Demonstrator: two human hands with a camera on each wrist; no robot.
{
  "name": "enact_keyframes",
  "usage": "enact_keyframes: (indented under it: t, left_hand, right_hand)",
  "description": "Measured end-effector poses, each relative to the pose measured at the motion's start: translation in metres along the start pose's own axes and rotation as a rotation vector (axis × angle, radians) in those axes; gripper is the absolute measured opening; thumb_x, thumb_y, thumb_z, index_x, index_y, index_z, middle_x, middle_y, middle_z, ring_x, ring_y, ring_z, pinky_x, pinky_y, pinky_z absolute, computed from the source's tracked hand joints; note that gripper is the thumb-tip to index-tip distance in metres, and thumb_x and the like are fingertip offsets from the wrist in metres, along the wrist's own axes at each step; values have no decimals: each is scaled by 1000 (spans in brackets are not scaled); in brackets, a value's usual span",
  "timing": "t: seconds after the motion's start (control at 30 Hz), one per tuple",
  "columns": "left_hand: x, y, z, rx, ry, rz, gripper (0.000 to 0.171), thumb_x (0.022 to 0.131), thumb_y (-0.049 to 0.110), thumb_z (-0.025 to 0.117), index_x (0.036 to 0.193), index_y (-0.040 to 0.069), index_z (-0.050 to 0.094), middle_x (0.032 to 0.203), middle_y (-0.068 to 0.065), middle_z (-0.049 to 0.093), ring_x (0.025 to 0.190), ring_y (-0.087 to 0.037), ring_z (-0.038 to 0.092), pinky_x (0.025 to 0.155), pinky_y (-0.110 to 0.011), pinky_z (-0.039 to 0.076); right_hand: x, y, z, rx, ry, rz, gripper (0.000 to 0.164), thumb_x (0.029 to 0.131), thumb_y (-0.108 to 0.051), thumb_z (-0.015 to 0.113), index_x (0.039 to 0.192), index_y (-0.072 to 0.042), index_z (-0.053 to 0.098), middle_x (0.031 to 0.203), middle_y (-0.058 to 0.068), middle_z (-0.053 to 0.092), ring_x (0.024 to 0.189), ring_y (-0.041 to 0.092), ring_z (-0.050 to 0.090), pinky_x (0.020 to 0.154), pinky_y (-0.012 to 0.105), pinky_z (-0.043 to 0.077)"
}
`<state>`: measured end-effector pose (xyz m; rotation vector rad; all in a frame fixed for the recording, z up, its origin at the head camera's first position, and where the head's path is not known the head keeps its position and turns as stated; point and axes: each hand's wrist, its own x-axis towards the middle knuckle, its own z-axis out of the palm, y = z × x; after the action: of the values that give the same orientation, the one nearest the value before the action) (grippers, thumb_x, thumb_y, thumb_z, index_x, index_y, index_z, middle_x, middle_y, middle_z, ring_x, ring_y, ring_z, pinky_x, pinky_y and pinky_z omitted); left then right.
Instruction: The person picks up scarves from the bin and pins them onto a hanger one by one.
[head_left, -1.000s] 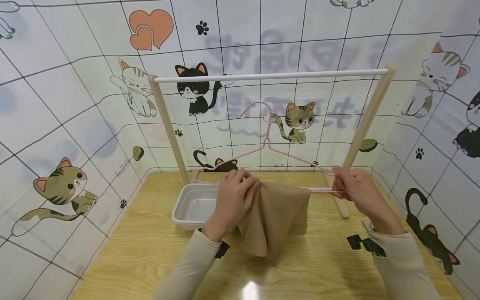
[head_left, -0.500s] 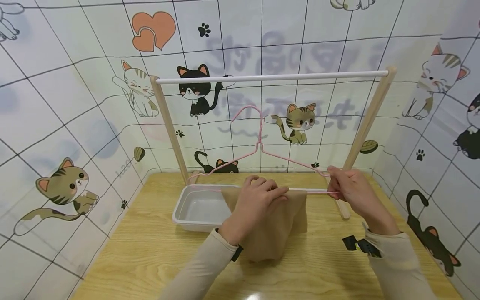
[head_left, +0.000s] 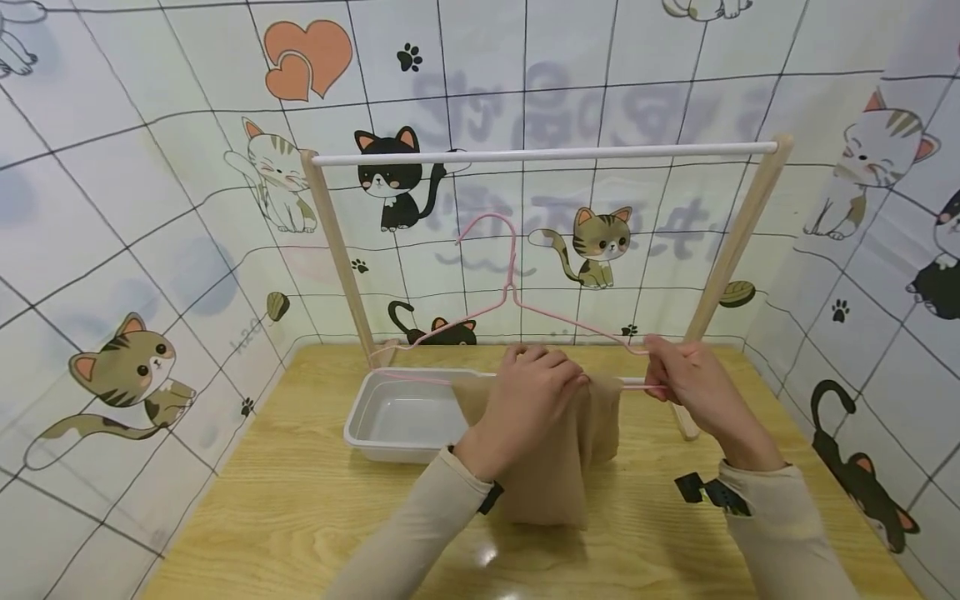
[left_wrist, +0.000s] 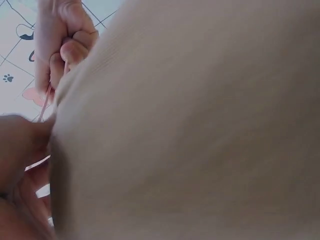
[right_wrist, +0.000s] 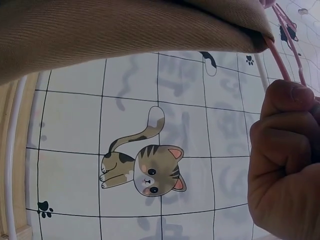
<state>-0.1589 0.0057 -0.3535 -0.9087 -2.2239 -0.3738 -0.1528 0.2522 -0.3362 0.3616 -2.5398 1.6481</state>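
A pink clothes hanger (head_left: 557,316) is held upright above the table, its hook pointing up. My right hand (head_left: 693,387) grips the hanger's right end with curled fingers, as the right wrist view also shows. Over the hanger's lower bar hangs a brown cloth (head_left: 546,483), its front part falling toward me. My left hand (head_left: 527,404) pinches the cloth at the bar; the thumb and fingers lie against it in the left wrist view, where the cloth (left_wrist: 190,125) fills most of the picture and covers part of the hand.
A white plastic basin (head_left: 401,425) stands on the wooden table (head_left: 285,500), left of the cloth. Behind the hanger is a drying rack with a white rail (head_left: 540,154) and wooden posts (head_left: 738,242). Cat-printed sheeting (head_left: 480,108) surrounds the table on three sides.
My left hand has moved right along the bar, and the cloth now hangs spread wider across it. The hanger, with my right hand on it, has shifted slightly left.
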Motion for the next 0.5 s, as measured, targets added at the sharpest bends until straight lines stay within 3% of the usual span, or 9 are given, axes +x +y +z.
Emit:
enact_keyframes:
  t: [0.07, 0.13, 0.2, 0.27, 0.33, 0.37, 0.43, 0.5]
  left_hand:
    - [-3, -4, -2, -15, -60, 6, 23, 105, 39, 57, 104, 25, 75, 103, 12, 72, 102, -11, 63, 97, -39, 46]
    - [-9, -9, -4, -50, -42, -4, 24, 105, 40, 59, 107, 22, 74, 107, 8, 71, 106, -14, 63, 99, -41, 45]
    - [-18, -17, -5, -99, 65, -33, 21, 103, 36, 63, 105, 17, 74, 107, 3, 71, 106, -18, 63, 97, -41, 47]
    - [-31, -25, -7, -180, 220, -106, 15, 100, 27, 69, 97, 12, 73, 98, -1, 69, 96, -20, 63, 88, -38, 51]
    - [-47, -34, -9, -269, 360, -225, 12, 97, 17, 71, 88, 10, 71, 87, -2, 68, 84, -19, 63, 77, -35, 53]
    - [-55, -39, -11, -322, 392, -306, 13, 96, 15, 71, 85, 9, 70, 83, -2, 66, 78, -18, 62, 73, -33, 53]
    - [-69, -47, -13, -479, 370, -488, 12, 97, 16, 71, 87, 10, 72, 81, -1, 68, 76, -15, 62, 69, -30, 54]
    - [-76, -53, -13, -671, 260, -654, 13, 99, 20, 69, 98, 8, 74, 90, -4, 73, 85, -16, 67, 78, -30, 56]
  right_hand:
    - [0, 1, -1, 5, 2, 5, 68, 111, -39, 41, 61, 6, 36, 55, 3, 51, 48, 14, 41, 40, 32, 31]
    - [-2, 3, -3, 17, 8, 7, 68, 112, -38, 40, 61, 7, 35, 55, 3, 51, 48, 14, 41, 40, 32, 31]
    - [-3, 6, -5, 29, 20, 3, 67, 112, -38, 39, 62, 7, 34, 56, 2, 51, 48, 14, 42, 40, 32, 31]
    - [-5, 7, -7, 36, 39, -4, 66, 112, -38, 39, 63, 6, 33, 57, 1, 51, 49, 14, 43, 41, 32, 32]
    - [-6, 7, -10, 46, 50, -16, 65, 112, -37, 39, 63, 5, 33, 57, 1, 52, 49, 15, 43, 41, 34, 32]
    - [-6, 7, -11, 49, 50, -21, 65, 112, -36, 40, 63, 5, 34, 57, 2, 52, 49, 16, 43, 41, 34, 32]
    - [-7, 7, -13, 50, 53, -33, 64, 112, -34, 40, 62, 5, 34, 56, 2, 52, 48, 16, 43, 41, 35, 31]
    - [-7, 7, -15, 43, 57, -40, 63, 112, -34, 41, 62, 4, 35, 56, 1, 52, 48, 16, 42, 41, 34, 31]
